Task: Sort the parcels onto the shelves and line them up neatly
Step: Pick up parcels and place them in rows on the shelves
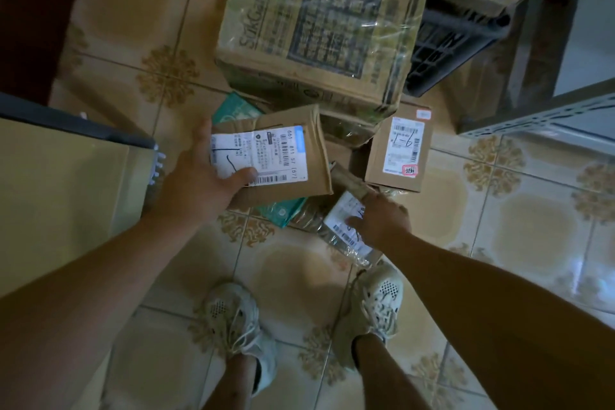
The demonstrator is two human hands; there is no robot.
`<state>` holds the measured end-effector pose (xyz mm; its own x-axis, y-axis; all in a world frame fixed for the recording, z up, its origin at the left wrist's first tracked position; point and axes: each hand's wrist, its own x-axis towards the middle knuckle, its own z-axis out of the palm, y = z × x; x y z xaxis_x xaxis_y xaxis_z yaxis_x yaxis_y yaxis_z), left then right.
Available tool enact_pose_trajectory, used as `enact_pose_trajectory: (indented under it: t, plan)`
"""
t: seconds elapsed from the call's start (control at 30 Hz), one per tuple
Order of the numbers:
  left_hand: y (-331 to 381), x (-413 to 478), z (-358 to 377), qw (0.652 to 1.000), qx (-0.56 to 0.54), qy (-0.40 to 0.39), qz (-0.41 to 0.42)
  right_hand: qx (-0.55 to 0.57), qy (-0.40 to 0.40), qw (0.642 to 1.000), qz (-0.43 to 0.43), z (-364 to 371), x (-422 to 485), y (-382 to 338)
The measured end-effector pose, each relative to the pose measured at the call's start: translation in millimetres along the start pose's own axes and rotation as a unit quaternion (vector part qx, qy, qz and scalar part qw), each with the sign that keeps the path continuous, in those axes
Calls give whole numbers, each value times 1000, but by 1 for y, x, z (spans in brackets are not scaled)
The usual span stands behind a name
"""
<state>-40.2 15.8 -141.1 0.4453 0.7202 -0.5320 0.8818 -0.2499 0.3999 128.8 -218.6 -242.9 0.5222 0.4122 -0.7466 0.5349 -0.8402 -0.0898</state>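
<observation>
My left hand [199, 181] grips a flat cardboard parcel [299, 156] with a white shipping label, held above the floor pile, thumb on the label. My right hand [381, 218] reaches down onto a small tape-wrapped parcel [342, 226] lying on the tiles, fingers curled over its edge beside the label. A small brown box [396, 153] marked with handwritten digits stands just beyond it. A large printed carton [316, 30] sits behind the pile. Green soft packets [279, 213] peek out under the held parcel.
A dark plastic crate [446, 43] stands right of the large carton. A pale metal shelf edge [539, 116] runs at the right. A beige surface with a dark rim [66, 156] is at the left. My two feet in light shoes [233, 319] stand on patterned tiles.
</observation>
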Motion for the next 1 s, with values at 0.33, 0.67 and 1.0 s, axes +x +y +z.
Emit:
enact_pose_trajectory:
  t: [0.33,0.67,1.0]
  plan:
    - [36,31,-23,962,238,-84,104,361,68,924,112,-16,-10,-5]
    - [31,-3,2,993,-41,-108,2,551,116,813,150,-32,-61,-12]
    - [113,-114,-105,980,-195,-28,-33,615,153,770,78,-168,-195,-14]
